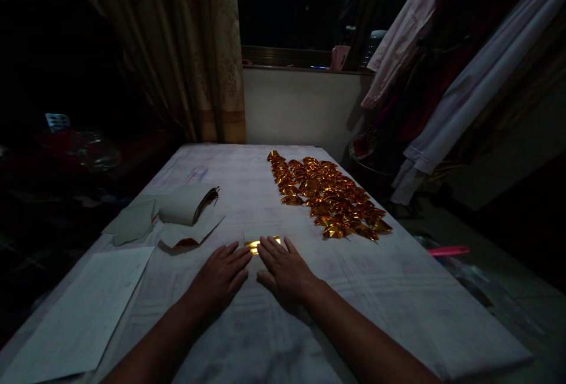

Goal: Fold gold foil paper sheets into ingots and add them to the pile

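Note:
A small sheet of gold foil paper (255,245) lies on the white cloth-covered table (398,295) right in front of me. My left hand (221,278) rests flat on the cloth with its fingertips on the sheet's left part. My right hand (283,269) lies flat beside it, fingers stretched over the sheet's right part. Both hands press down with open fingers and grip nothing. Further back and to the right lies a long pile of folded gold paper pieces (329,195).
A stack of pale paper sheets (186,210) with curled edges sits at the left, a loose sheet (132,222) beside it and a large white sheet (84,307) nearer me. Curtains, a dark window and hanging clothes (442,77) stand behind and to the right.

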`<state>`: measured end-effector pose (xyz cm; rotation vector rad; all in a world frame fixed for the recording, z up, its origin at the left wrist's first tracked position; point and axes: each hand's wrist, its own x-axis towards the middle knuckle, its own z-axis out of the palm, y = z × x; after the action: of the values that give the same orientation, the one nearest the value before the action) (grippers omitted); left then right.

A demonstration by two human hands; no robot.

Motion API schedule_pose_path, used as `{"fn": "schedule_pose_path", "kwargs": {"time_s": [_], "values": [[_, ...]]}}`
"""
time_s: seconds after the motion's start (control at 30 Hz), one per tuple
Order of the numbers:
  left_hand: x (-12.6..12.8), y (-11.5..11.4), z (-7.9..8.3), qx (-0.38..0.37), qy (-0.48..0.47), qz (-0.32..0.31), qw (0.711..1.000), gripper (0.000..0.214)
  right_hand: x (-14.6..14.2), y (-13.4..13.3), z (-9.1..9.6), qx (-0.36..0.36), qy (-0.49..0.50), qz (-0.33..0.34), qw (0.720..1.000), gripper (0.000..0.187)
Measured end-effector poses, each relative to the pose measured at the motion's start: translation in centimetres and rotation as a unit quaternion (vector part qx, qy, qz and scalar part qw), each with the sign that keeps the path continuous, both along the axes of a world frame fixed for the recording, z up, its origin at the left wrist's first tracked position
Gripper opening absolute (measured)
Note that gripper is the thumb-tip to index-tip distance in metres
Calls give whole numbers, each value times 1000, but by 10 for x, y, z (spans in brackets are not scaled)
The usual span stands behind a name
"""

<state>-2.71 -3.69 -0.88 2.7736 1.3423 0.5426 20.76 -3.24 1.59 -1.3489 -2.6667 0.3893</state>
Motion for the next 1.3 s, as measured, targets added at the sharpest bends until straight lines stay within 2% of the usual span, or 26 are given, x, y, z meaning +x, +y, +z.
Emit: {"fn": "schedule_pose_path", "kwargs": {"time_s": [0.27, 0.37, 0.47, 0.57, 0.63, 0.7, 0.8, 0.97, 1.17, 1.3], "values": [[-5, -4, 7, -25, 23, 26, 999, 41, 25, -4, 4, -22, -6, -61, 998, 64], [-16, -5, 10, -16, 42, 47, 998, 40, 26, -4, 3, -25, -3, -66, 997, 65], [-17, -6, 19, 16, 63, 69, 995, 34, 26, -3, 2, -28, -6, -68, 997, 66], [2, -5, 30, 54, 56, 66, 995, 34, 25, -3, 0, -27, -14, -65, 997, 68], [22, -3, 33, 51, 49, 13, 997, 40, 25, -2, -1, -18, -17, -64, 998, 68], [42, 0, 32, 26, 52, -31, 998, 44, 26, -3, -1, -12, -16, -62, 998, 67], [56, 5, 23, -9, 54, -31, 998, 49, 27, -4, 0, -15, -9, -58, 998, 68], [39, 7, 9, -29, 57, -26, 998, 52, 27, -4, 0, -11, -2, -61, 998, 66], [6, 3, 7, -9, 73, -7, 997, 52, 27, -3, -2, -21, -3, -63, 998, 67], [-4, 3, 6, -11, 89, 0, 996, 53, 26, -4, 0, -14, -7, -69, 998, 65]]}}
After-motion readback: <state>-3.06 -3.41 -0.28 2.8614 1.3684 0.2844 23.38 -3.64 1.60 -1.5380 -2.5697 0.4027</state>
